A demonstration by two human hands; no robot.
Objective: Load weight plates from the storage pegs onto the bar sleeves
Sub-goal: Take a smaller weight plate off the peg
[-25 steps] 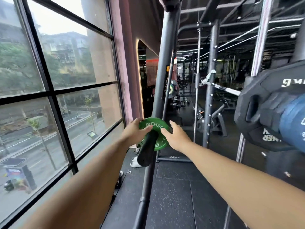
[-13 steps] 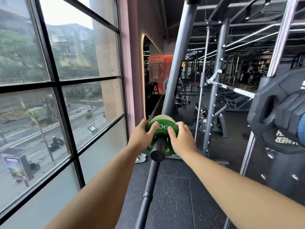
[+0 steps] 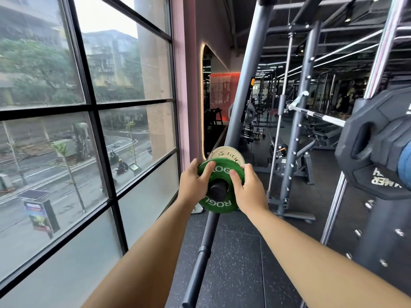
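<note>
Head view: the left hand [image 3: 193, 185] and right hand [image 3: 249, 192] grip opposite sides of a small green weight plate [image 3: 219, 204], thumbs pressed on its face. The plate sits near the tip of a black peg [image 3: 217, 190], just in front of a cream plate [image 3: 226, 153], by the slanted rack upright [image 3: 242, 85].

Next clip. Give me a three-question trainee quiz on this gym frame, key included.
1. True or false: both the left hand and the right hand grip the green plate.
2. What sits right behind it on the storage peg? A) a cream plate B) a red plate C) nothing
3. On which side of the person are the big black plates?
Key: 1 true; 2 A; 3 right
</note>
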